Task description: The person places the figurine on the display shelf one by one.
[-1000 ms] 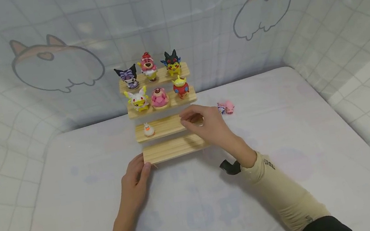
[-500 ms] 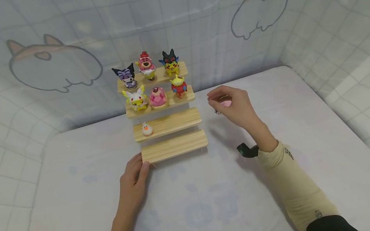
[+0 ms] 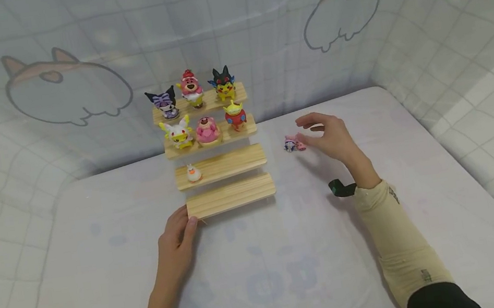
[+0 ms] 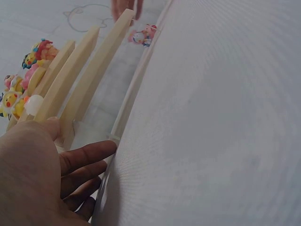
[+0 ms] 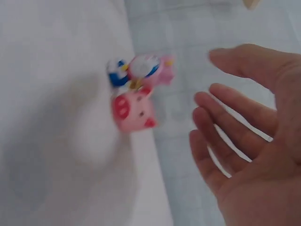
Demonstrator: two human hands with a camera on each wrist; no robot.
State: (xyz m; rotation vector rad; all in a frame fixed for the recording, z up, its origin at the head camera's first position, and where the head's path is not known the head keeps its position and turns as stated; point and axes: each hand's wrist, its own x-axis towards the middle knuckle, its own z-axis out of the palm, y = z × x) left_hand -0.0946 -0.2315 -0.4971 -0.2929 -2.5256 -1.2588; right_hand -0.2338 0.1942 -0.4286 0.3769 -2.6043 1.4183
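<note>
A tiered wooden display stand (image 3: 231,196) stands left of the middle of the table in the head view. My left hand (image 3: 173,246) holds the left end of its lowest step, thumb at the front edge. My right hand (image 3: 332,137) hovers beside several small figurines lying at the right. Its fingers are spread and nothing is between them. In the right wrist view, a pink pig figurine (image 5: 134,111) lies against a pink-and-white figurine (image 5: 146,67) and a blue-and-white one (image 5: 116,74). The thumb and fingertips stay apart from them.
Several figurines stand on the two upper steps, among them a purple-and-black one (image 3: 165,104) and a pink bear (image 3: 207,130). One white duck figurine (image 3: 193,172) sits at the left of the third step. A patterned curtain (image 3: 210,27) hangs behind the table (image 3: 263,267).
My right hand has moved right, from over the third step to beside the loose figurines, and its fingers have spread. My left hand stays at the stand's lower left corner.
</note>
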